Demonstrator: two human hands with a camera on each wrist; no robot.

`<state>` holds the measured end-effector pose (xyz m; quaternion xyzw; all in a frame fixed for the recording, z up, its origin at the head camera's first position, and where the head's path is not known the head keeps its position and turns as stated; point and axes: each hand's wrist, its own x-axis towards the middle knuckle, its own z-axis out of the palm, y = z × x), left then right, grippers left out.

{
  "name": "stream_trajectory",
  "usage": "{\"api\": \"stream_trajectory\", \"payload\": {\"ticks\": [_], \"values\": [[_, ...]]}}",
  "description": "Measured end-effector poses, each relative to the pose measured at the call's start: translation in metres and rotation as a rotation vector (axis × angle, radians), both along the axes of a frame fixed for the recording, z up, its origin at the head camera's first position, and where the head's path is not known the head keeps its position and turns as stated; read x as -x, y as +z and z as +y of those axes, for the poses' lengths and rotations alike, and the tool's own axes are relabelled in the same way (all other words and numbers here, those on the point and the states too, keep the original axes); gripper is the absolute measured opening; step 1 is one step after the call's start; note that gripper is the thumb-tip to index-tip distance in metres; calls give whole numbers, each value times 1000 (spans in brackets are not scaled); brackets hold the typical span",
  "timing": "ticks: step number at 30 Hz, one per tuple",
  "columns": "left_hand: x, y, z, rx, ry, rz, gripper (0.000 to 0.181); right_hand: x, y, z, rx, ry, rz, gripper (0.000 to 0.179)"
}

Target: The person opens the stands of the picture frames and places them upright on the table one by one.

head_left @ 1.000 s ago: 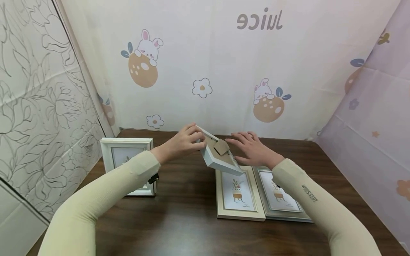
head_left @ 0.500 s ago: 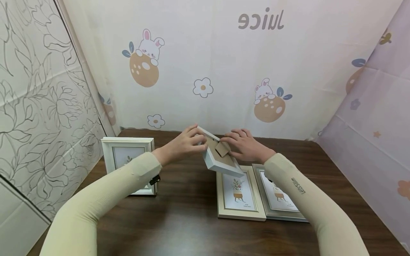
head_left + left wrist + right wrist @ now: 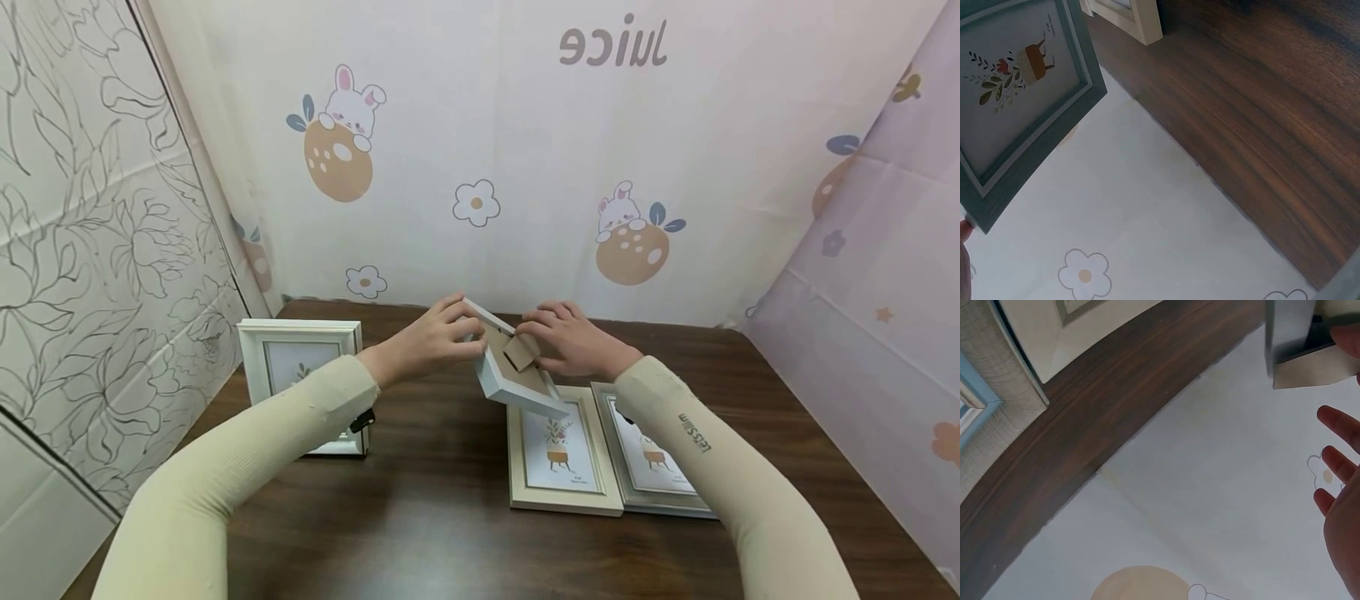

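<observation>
Near the table's middle, my left hand (image 3: 438,337) grips the upper left edge of a picture frame (image 3: 517,390). The frame is tilted in the air, its brown back and pale side edge facing me. Its front (image 3: 1016,181), seen in the left wrist view, has a blue-green border around a plant print. With thumb and fingers, my right hand (image 3: 573,337) pinches the cardboard stand (image 3: 519,353) on that back. The stand flap (image 3: 1316,367) tilts out from the backing in the right wrist view, where my other fingers (image 3: 1338,428) are spread apart.
A cream picture frame (image 3: 566,500) lies face up below the held one. Beside it lies a silver-grey frame (image 3: 660,500), partly under my right forearm. At the left a white frame (image 3: 300,333) stands upright behind my left arm on the dark wooden table (image 3: 420,533).
My right hand has moved left and taken hold of the cardboard stand on the frame's back. The left hand has kept its grip, with the frame almost still.
</observation>
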<state>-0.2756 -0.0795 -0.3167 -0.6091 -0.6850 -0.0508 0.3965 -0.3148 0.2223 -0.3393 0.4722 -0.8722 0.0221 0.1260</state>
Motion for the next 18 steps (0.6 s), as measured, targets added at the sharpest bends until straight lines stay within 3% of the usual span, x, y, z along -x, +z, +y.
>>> {"api": "stream_trajectory", "payload": {"ticks": [18], "values": [[6, -8, 1, 26, 29, 14, 34, -1, 18, 7, -1, -97, 49, 51]]}}
